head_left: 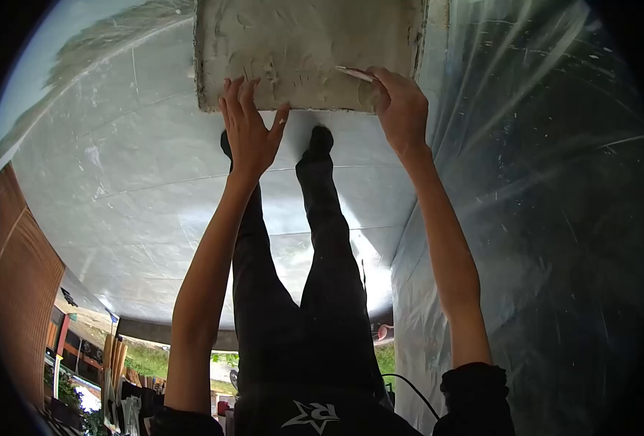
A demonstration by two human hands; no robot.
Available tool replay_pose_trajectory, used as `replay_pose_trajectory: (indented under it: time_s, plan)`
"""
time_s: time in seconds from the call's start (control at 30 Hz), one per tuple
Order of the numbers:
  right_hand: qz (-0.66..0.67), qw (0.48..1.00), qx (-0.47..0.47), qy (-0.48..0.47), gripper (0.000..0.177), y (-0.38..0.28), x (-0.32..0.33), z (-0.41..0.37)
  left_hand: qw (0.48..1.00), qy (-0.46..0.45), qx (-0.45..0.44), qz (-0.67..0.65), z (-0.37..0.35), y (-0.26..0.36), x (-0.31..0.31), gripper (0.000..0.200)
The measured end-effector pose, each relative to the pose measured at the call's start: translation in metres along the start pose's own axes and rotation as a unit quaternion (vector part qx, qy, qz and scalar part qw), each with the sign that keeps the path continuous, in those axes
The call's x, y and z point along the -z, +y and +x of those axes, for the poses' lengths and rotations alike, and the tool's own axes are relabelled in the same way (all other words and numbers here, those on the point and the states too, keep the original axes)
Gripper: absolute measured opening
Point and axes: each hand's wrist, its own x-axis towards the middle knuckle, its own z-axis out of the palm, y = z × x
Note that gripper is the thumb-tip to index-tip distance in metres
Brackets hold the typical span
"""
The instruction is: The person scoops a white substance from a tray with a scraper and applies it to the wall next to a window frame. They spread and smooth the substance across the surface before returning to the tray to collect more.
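A grey-beige slab (311,51) with a rough, clay-like surface and ragged dark edges fills the top middle of the head view. Short scratches and small lumps mark its lower part. My left hand (248,134) is open at the slab's near edge, its spread fingertips over the surface. Over the near right part of the slab, my right hand (402,109) is closed around a thin pale stick-like tool (355,73). The tool's tip points left, close over the slab, and its rear part is hidden in the fingers.
Grey sheeting (155,211) covers the ground around my legs (322,218). Clear plastic sheeting (540,218) hangs along the right side. A brown ribbed panel (17,276) stands at the left. Behind me are grass (147,360) and upright boards (115,363).
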Motion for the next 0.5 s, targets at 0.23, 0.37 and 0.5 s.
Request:
replay_pose_trajectory:
  time_s: [0.23, 0.37, 0.5]
  plan:
    - [0.007, 0.999, 0.016, -0.040, 0.023, -0.001, 0.002, -0.003, 1.000, 0.023, -0.012, 0.003, -0.001, -0.002, -0.005, 0.069]
    - [0.030, 0.997, 0.021, -0.063, 0.026, -0.005, 0.007, -0.003, 1.000, 0.026, -0.011, -0.004, 0.001, 0.003, -0.001, 0.075]
    - [0.040, 0.995, 0.014, -0.088, 0.024, -0.005, 0.010, -0.002, 0.999, 0.032, -0.009, -0.013, 0.001, 0.002, -0.002, 0.076]
